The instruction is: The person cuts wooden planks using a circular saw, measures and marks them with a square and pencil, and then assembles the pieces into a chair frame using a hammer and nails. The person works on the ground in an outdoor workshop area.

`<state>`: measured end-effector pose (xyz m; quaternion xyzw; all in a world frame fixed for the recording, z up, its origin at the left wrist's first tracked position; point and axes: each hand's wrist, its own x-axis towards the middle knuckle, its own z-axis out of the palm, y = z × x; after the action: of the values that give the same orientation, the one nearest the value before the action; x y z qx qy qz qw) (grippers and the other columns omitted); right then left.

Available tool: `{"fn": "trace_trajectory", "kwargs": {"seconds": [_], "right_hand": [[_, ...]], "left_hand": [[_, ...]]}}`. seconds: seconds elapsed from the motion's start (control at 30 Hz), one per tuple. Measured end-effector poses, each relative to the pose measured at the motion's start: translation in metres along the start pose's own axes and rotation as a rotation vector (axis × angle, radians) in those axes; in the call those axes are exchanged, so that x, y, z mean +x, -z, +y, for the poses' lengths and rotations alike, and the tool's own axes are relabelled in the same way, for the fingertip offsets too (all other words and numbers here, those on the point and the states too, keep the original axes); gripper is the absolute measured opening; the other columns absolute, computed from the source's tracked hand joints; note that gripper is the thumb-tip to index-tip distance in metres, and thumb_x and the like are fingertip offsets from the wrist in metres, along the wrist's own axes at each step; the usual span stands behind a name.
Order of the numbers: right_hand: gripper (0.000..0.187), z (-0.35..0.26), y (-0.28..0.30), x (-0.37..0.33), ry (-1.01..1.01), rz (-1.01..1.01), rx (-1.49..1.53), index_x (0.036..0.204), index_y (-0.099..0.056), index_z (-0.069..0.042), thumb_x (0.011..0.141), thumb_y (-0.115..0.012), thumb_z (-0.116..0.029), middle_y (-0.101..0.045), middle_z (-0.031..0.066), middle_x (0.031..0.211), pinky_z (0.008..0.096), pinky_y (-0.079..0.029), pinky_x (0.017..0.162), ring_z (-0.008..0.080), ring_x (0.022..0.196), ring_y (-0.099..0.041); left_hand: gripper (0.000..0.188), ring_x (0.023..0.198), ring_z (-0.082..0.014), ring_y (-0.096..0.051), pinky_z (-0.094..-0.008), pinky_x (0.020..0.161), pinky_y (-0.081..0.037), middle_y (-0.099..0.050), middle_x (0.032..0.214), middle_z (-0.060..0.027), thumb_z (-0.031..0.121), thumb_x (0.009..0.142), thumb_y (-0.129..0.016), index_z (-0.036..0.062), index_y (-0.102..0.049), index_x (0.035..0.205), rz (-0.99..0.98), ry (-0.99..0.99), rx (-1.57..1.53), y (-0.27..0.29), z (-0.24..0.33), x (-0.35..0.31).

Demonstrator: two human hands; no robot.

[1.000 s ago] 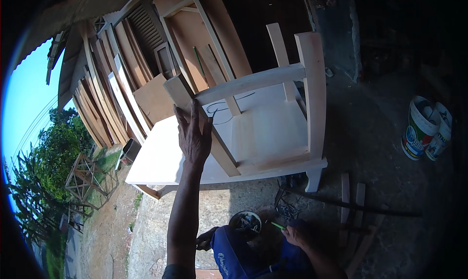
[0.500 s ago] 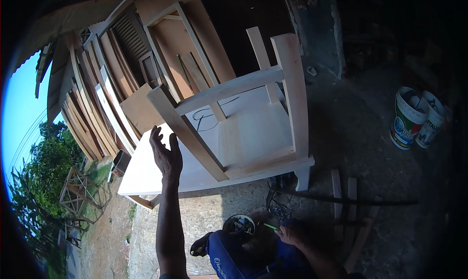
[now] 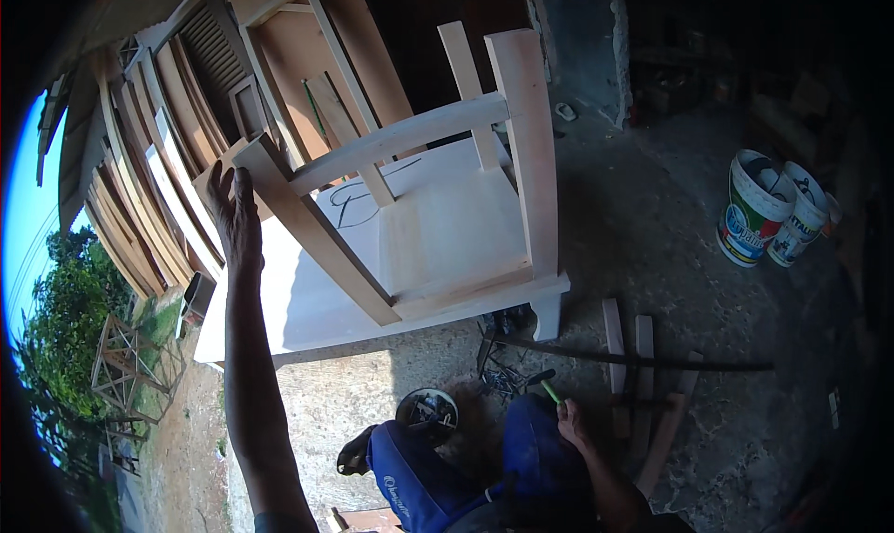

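A pale wooden chair frame point(image 3: 400, 142) rests on a white-topped table point(image 3: 303, 305), its posts pointing up and a curved rail joining two of them. My left hand point(image 3: 240, 230) is raised beside the top end of the nearest left post, fingers stretched up and thumb close to the wood. Whether it touches the post I cannot tell. Low on the right, my right hand point(image 3: 571, 425) is closed around a green-handled tool point(image 3: 551, 391) with a dark head, held above my right knee. The exact kind of tool is unclear.
By my knees stands a round container point(image 3: 426, 412) of small dark items. Wooden strips point(image 3: 643, 375) lie on the floor at right, crossed by a long dark bar point(image 3: 670, 361). Two paint buckets point(image 3: 752, 216) stand farther right. Boards point(image 3: 158, 161) lean at the far left.
My left hand has moved up and left, closer to the end of the post. My right hand has raised the green-handled tool slightly. The whole view has shifted, moving the scene left and up.
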<state>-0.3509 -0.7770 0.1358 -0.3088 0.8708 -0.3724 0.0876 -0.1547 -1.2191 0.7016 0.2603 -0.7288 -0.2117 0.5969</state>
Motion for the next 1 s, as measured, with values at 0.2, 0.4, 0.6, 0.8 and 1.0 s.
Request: {"fn": "trace_trajectory", "kwargs": {"seconds": [0.2,0.4,0.6,0.8,1.0], "right_hand": [[0.027,0.026,0.012,-0.019,-0.046,-0.229,-0.072,0.105,-0.068,-0.004,0.097,-0.055,-0.026,-0.068,0.0241,0.102,0.0485,-0.052,0.08,0.0412,0.094,-0.067],[0.029,0.034,0.015,-0.046,-0.005,-0.33,-0.13,0.109,-0.069,-0.004,0.096,-0.056,-0.027,-0.069,0.0231,0.106,0.0464,-0.053,0.083,0.0391,0.098,-0.068],[0.031,0.022,0.031,-0.044,0.047,-0.397,-0.276,0.112,-0.069,-0.004,0.097,-0.055,-0.028,-0.069,0.0223,0.108,0.045,-0.054,0.084,0.0379,0.099,-0.068],[0.033,0.015,0.041,-0.023,0.094,-0.436,-0.376,0.115,-0.069,-0.005,0.097,-0.055,-0.028,-0.07,0.0216,0.11,0.0436,-0.054,0.086,0.0366,0.101,-0.069],[0.033,0.018,0.036,0.009,0.053,-0.28,-0.227,0.118,-0.069,-0.004,0.098,-0.056,-0.028,-0.07,0.0207,0.113,0.0409,-0.054,0.088,0.0342,0.103,-0.069]], "left_hand": [[0.077,0.123,-0.031,-0.053,-0.0422,0.1,-0.045,-0.052,0.137,-0.0217,0.062,0.097,-0.055,0.0081,-0.037,0.15,-0.007,0.101,-0.114,-0.013,0.004,0.015],[0.05,0.091,-0.0132,-0.056,-0.03,0.08,-0.05,-0.059,0.101,-0.0054,0.055,0.102,-0.053,0.0098,-0.056,0.123,0.002,0.221,-0.26,-0.03,0.012,0.016],[0.05,0.094,-0.0122,-0.056,-0.0286,0.082,-0.05,-0.06,0.105,-0.0042,0.05,0.108,-0.04,0.0096,-0.054,0.133,-0.077,0.127,-0.404,-0.02,-0.016,0.02],[0.073,0.112,-0.0186,-0.054,-0.0333,0.098,-0.046,-0.058,0.124,-0.0129,0.06,0.106,-0.033,0.0028,-0.043,0.149,-0.006,0.202,-0.408,-0.023,-0.015,0.016],[0.083,0.114,-0.0239,-0.054,-0.0369,0.097,-0.046,-0.056,0.133,-0.0164,0.07,0.101,-0.034,0.0044,-0.045,0.149,-0.039,0.307,-0.346,-0.012,-0.009,0.029]]}}
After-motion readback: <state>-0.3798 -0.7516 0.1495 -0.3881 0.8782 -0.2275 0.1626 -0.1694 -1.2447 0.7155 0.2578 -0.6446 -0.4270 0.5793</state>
